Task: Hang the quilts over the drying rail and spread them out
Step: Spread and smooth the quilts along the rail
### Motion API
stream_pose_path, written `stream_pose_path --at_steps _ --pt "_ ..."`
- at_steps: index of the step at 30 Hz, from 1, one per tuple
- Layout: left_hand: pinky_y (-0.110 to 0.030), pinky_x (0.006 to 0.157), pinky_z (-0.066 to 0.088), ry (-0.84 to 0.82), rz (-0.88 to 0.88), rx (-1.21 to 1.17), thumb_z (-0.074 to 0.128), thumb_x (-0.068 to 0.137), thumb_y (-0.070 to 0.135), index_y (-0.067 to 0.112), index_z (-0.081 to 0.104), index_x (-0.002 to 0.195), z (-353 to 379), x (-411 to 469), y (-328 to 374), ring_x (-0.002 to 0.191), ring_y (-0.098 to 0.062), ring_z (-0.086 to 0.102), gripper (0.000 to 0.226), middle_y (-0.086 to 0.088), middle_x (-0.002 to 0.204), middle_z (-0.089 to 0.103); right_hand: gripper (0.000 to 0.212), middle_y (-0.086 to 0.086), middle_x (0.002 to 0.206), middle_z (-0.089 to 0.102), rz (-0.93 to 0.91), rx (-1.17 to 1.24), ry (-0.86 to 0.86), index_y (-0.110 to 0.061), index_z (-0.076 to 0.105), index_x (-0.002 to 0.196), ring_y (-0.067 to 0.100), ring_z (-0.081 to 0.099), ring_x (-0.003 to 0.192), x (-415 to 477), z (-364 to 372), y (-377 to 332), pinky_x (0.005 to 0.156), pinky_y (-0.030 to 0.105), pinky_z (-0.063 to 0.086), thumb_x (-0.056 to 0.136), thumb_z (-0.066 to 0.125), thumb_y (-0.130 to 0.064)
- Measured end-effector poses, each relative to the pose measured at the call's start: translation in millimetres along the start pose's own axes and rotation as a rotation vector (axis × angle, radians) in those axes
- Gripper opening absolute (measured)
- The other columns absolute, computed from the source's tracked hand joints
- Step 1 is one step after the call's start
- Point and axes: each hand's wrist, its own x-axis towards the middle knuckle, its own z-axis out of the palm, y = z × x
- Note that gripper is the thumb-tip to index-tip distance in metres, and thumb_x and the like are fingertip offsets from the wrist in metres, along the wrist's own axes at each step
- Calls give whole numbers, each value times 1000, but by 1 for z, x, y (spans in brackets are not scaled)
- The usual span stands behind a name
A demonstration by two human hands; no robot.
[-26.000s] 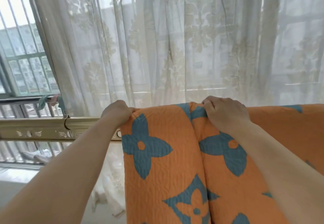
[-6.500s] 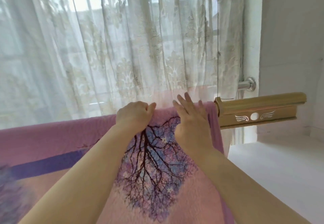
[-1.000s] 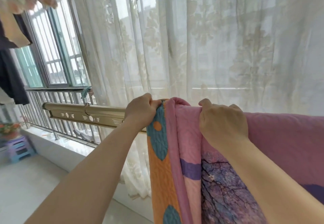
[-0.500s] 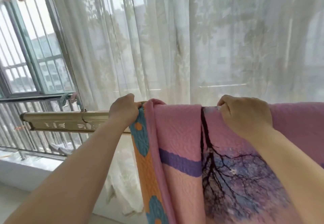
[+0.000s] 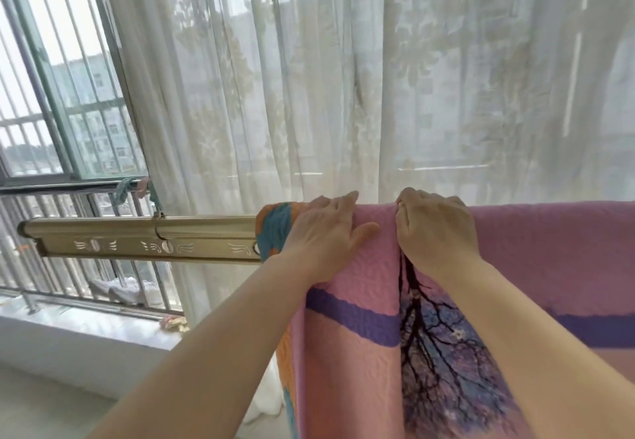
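Resting flat, left hand (image 5: 325, 234) presses pink quilt (image 5: 549, 249).

Drying rail (image 5: 137, 239): gold-toned metal, smooth, with a satin sheen and pierced wing shapes along its face.
Pink quilt (image 5: 360, 287): cloth draped over the drying rail, matt, puckered by fine wavy stitching.
Orange quilt (image 5: 275, 229): cloth on the drying rail under the pink quilt, matt, rippled quilting.
Lace curtain (image 5: 309, 95): behind the drying rail, sheer white cloth with a woven floral pattern.
Window guard bars (image 5: 68, 187): behind the drying rail's left end, bare silvery metal, shiny.
Sill (image 5: 86, 328): below the drying rail, pale, smooth, faintly glossy.
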Motion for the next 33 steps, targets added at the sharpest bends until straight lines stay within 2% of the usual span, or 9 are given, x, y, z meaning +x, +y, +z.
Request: stream_pose_path --at_steps 5,9,13,15,18,22,24,28,33 --pt "-41 112 19 25 -72 -9 19 89 69 21 17 152 3 1 -18 132 -23 37 80 -5 146 43 28 2 63 60 -54 -35 3 -11 57 80 20 42 50 -1 0 9 61 34 39 93 35 -20" --pt "-43 112 22 35 -199 41 12 83 75 24 28 148 -2 -7 -55 131 -24 39 84 -4 144 47 35 -3 50 50 -53 -85 9 -13 53 69 17 37 39 -2 -6 14 51 28 34 90 27 -23" --pt "-43 102 29 34 -291 42 8 86 67 28 56 117 -9 -9 -70 115 -23 48 69 -1 122 60 28 -1 48 49 -68 -104 38 -13 52 67 18 33 37 -4 -8 15 50 28 33 89 37 -21" --pt "-43 99 30 63 -328 54 15 94 59 27 59 100 -8 -7 -66 110 -24 49 55 -1 110 62 27 0 48 50 -63 -105 60 -12 52 67 19 30 38 -6 -8 14 51 28 30 88 39 -20" --pt "-43 97 29 106 -355 66 17 96 57 28 59 92 -5 -6 -59 108 -24 50 52 0 105 63 30 -1 49 49 -33 -96 68 -11 53 68 19 32 40 -7 -7 16 53 28 30 89 33 -20" --pt "-42 98 28 80 -347 69 18 97 55 30 62 102 -5 -3 -52 109 -24 50 52 0 109 63 28 0 72 64 -48 -48 0 -14 62 86 21 53 60 -6 -11 5 68 35 39 91 36 -23" --pt "-43 98 27 55 -339 71 17 99 52 31 61 108 -5 -2 -47 110 -25 49 50 0 113 63 27 1 81 66 -106 -1 -25 -13 61 94 20 56 69 -4 -9 -11 74 38 42 93 36 -23" --pt "-41 97 30 40 -266 84 17 101 42 26 58 119 -2 9 -35 110 -26 52 48 -2 121 62 36 -1 73 61 -22 105 34 -14 55 91 17 46 61 1 4 -19 75 38 41 98 32 -39" --pt "-38 91 38 126 -61 28 20 102 38 22 61 108 9 15 -28 99 -21 58 44 0 110 67 43 -3 61 57 69 103 140 -15 53 80 16 42 52 4 13 -16 69 36 40 99 24 -41"
